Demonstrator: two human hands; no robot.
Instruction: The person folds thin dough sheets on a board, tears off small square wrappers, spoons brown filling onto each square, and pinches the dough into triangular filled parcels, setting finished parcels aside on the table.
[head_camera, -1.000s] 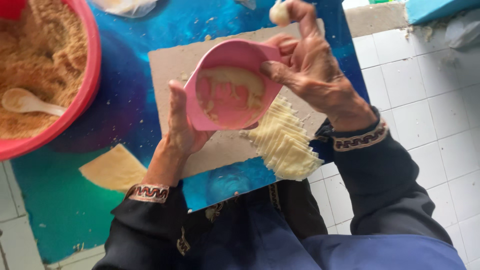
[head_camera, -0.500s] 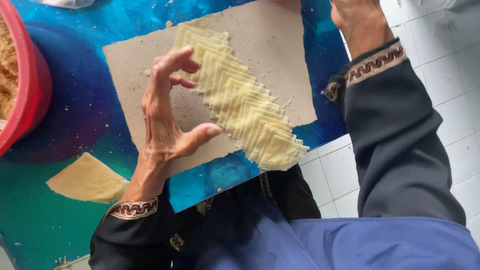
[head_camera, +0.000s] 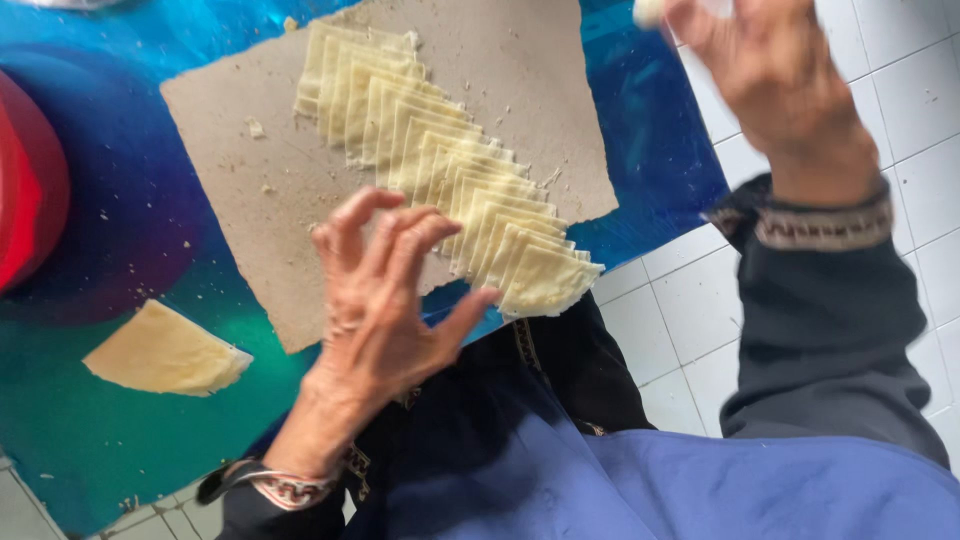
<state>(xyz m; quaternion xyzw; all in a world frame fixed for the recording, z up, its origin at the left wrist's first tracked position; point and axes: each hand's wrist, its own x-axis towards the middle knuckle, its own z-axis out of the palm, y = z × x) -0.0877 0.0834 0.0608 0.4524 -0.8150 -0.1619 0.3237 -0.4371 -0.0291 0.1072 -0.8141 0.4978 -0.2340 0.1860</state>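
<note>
Pale yellow pastry sheets (head_camera: 450, 190) lie on brown paper (head_camera: 290, 250); the mat (head_camera: 140, 230) is blue-green, the bowl (head_camera: 25, 190) red, the floor tiles (head_camera: 700, 320) white.

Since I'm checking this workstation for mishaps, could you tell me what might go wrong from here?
The left hand hovers with spread fingers right beside the overlapping row of folded pastry sheets; a brush could knock it askew. The row's nearest piece overhangs the brown paper edge and may slip off.
</note>
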